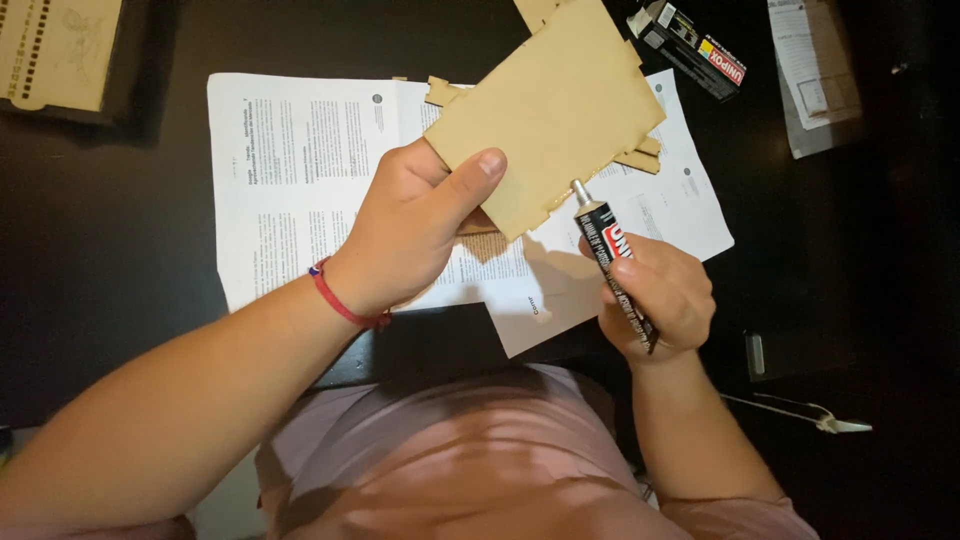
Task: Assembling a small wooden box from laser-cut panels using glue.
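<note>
Hands meet near the middle of the head view, over printed paper sheets [300,170] spread on a dark table [110,240]. The left hand [415,225], with a red cord bracelet [340,300] at the wrist, grips the lower left corner of a tan wooden panel [555,105]: the thumb lies flat on the panel's face and the other fingers are tucked behind it. The panel is held tilted above the paper, in the upper middle of the frame, with notched edges along its sides.

Just below and right of the panel, the right hand [660,295] is closed around a black glue tube [610,265]. The tube slants up and to the left, and its metal nozzle touches or nearly touches the panel's lower edge.

More tan wooden pieces [640,155] lie on the paper behind the panel. A black glue box [690,45] sits at the upper right, next to another printed sheet [810,70]. At the upper left corner lies a perforated wooden board [55,50]. White scissors [830,420] rest at the lower right.
</note>
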